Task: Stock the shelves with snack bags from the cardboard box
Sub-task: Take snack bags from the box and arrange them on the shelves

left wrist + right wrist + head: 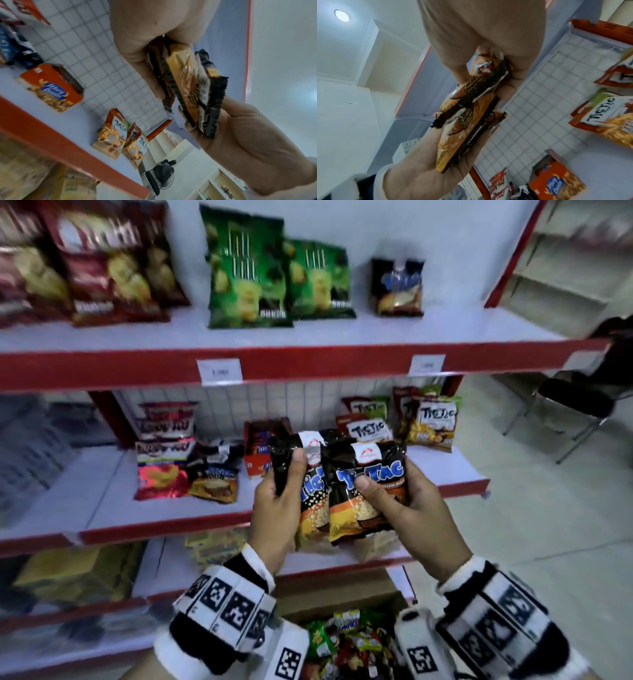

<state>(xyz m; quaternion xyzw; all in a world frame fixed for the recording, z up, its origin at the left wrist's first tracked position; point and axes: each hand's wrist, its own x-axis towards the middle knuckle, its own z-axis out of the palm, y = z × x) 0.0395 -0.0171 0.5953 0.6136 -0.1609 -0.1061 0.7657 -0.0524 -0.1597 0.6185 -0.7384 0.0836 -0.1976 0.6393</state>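
Motion blur smears the red chip bags [85,268] and price tags [219,370]; the cardboard box [342,635] is cut off below.

A black folding chair [575,409] stands on the pale tiled floor [534,508] to the right. Behind it, empty cream shelving [565,268] lines the wall. A round ceiling light [342,15] glows overhead. Something dark, perhaps a bag [620,344], sits above the chair.

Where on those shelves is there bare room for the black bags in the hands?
On the middle shelf, the front strip ahead of the orange biscuit box is bare, between the fallen black bag and the Tic Tic bags. The top shelf is bare right of the lone black bag. Its left side is crowded with red bags and green bags.
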